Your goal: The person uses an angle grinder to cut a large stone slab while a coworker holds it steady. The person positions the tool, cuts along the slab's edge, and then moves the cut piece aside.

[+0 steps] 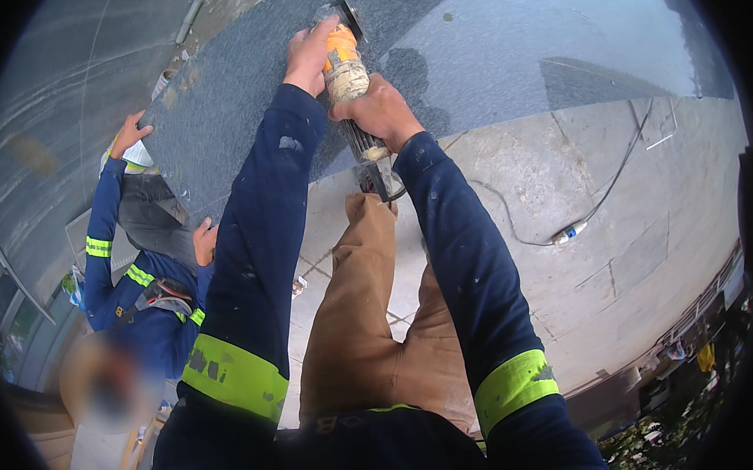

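An angle grinder [347,78] with a worn body and an orange front section lies across the grey stone slab [236,107]. My left hand [307,57] is closed around its front section, close to the cutting disc [351,21]. Farther back, my right hand [378,113] wraps the pale, taped-looking part of the body. The disc is at the slab's surface; whether it touches the stone I cannot make out. From the grinder's rear end, a dark cord hangs toward my legs.
At the left a co-worker in a blue sleeve has one hand [130,134] on the slab's edge and another hand [204,241] beside its lower corner. A cable with a blue-and-white connector [570,232] runs across the concrete floor [618,191] at the right. My legs stand close below the slab.
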Demonstrator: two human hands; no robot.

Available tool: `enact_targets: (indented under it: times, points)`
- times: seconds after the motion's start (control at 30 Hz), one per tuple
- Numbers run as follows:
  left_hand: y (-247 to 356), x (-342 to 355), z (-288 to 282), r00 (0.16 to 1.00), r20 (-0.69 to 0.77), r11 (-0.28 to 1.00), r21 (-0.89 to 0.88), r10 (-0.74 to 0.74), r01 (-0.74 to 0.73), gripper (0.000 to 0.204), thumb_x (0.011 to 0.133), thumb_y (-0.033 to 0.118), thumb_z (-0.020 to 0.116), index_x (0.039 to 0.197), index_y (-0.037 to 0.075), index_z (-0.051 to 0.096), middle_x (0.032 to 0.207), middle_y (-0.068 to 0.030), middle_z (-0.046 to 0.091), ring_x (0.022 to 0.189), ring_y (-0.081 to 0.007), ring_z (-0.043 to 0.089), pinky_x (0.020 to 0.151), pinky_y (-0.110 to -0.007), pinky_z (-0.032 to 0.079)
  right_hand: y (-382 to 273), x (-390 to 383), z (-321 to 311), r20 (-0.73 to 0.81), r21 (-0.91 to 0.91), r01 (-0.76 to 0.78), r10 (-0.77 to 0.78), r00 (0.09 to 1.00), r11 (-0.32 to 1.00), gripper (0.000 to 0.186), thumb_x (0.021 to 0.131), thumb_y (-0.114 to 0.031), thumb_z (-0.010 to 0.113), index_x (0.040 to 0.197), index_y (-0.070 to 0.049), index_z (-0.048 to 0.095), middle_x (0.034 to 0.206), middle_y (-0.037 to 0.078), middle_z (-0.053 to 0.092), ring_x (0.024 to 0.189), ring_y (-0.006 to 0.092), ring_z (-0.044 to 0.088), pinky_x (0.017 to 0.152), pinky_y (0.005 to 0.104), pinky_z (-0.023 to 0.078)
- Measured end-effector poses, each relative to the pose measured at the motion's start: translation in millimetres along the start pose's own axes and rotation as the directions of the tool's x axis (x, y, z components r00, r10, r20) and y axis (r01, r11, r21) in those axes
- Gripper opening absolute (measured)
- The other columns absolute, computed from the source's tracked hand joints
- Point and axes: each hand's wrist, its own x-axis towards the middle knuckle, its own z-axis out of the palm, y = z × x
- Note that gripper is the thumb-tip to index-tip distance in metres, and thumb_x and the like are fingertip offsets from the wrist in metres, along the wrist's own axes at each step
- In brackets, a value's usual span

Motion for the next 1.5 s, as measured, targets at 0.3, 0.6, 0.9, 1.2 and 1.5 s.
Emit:
enact_targets:
  times: [0.3, 0.6, 0.9, 1.2, 1.5]
  points:
    - [2.1, -1.4, -0.1, 1.0, 0.027, 1.0, 0.021, -0.002, 0.001, 0.043, 0.092, 0.029, 0.067, 0.109, -0.008, 0.053, 0.091, -0.0169, 0.065, 0.073, -0.0252, 0.069, 0.063, -0.04, 0.059, -3.2, -0.8, -0.9, 0.008, -0.012, -0.034, 0.034, 0.999, 0.999, 0.076, 0.06, -0.032, 0.083, 0.117, 0.008, 0.055, 0.108, 0.025, 0.067, 0.099, 0.0357, 0.067, 0.088, 0.038, 0.052]
    - [-6.5, -28.2, 5.0, 1.0, -0.023, 1.0, 0.002, -0.021, 0.021, 0.043, 0.092, 0.026, 0.068, 0.113, -0.007, 0.05, 0.093, -0.0157, 0.063, 0.073, -0.0245, 0.068, 0.063, -0.038, 0.059, 9.6, -23.5, -0.7, 0.007, -0.009, -0.017, 0.017, 1.0, 1.0, 0.071, 0.061, -0.032, 0.082, 0.112, 0.009, 0.055, 0.105, 0.027, 0.066, 0.098, 0.0371, 0.067, 0.087, 0.0394, 0.052]
    - [-17.9, -43.9, 6.0, 0.999, -0.026, 0.999, -0.022, -0.027, 0.026, 0.048, 0.089, 0.025, 0.07, 0.117, -0.007, 0.049, 0.096, -0.017, 0.063, 0.076, -0.0247, 0.068, 0.064, -0.038, 0.059, 19.3, -37.9, -1.2, 0.006, -0.009, -0.049, 0.049, 0.999, 0.999, 0.071, 0.06, -0.031, 0.081, 0.113, 0.008, 0.054, 0.103, 0.027, 0.067, 0.097, 0.0373, 0.068, 0.086, 0.04, 0.052]
    - [-7.9, -41.0, 12.0, 1.0, 0.001, 1.0, 0.001, -0.017, 0.017, 0.045, 0.09, 0.027, 0.069, 0.114, -0.006, 0.049, 0.093, -0.0167, 0.062, 0.074, -0.0247, 0.068, 0.063, -0.038, 0.059, 18.2, -25.5, -3.3, 0.012, 0.003, -0.016, 0.016, 1.0, 1.0, 0.069, 0.061, -0.029, 0.081, 0.112, 0.008, 0.055, 0.104, 0.027, 0.067, 0.097, 0.0364, 0.068, 0.086, 0.0394, 0.052]
    - [-0.4, 1.8, -3.1, 1.0, -0.003, 1.0, 0.014, 0.014, -0.014, 0.049, 0.086, 0.025, 0.072, 0.114, -0.009, 0.05, 0.095, -0.0186, 0.064, 0.075, -0.0262, 0.069, 0.062, -0.039, 0.059, -3.5, 0.0, 1.7, 0.032, 0.041, -0.034, 0.033, 0.999, 0.999, 0.071, 0.059, -0.026, 0.082, 0.115, 0.009, 0.055, 0.107, 0.026, 0.066, 0.098, 0.0338, 0.067, 0.086, 0.0383, 0.052]
